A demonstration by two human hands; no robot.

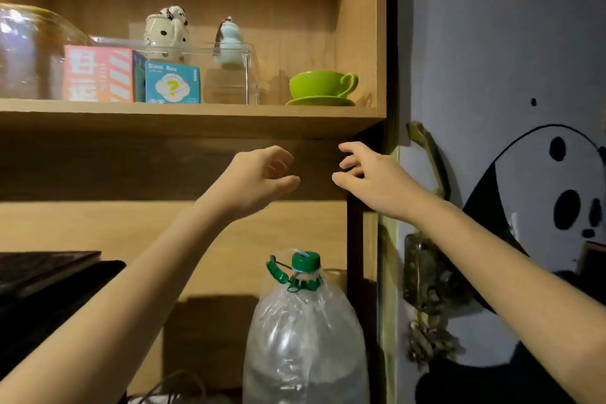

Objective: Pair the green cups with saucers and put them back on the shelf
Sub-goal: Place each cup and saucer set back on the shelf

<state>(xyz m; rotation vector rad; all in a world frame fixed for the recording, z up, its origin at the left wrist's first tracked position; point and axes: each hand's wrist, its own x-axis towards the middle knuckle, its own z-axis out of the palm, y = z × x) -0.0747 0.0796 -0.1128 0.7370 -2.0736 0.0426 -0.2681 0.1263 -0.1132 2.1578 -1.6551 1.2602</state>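
A green cup point(319, 84) stands upright on a green saucer point(320, 102) at the right end of the wooden shelf point(183, 116), its handle pointing right. Both hands hover below the shelf's front edge, under the cup. My left hand point(259, 179) has its fingers curled loosely apart and holds nothing. My right hand point(367, 175) is also empty, its fingers spread toward the left hand. A small gap separates the two hands.
On the shelf stand a clear box point(229, 75) with two figurines, a blue blind box point(172, 82), a pink carton point(98, 74) and a glass jar point(29, 49). A large plastic water bottle point(305, 331) stands below. The cabinet's side panel point(377, 43) is at right.
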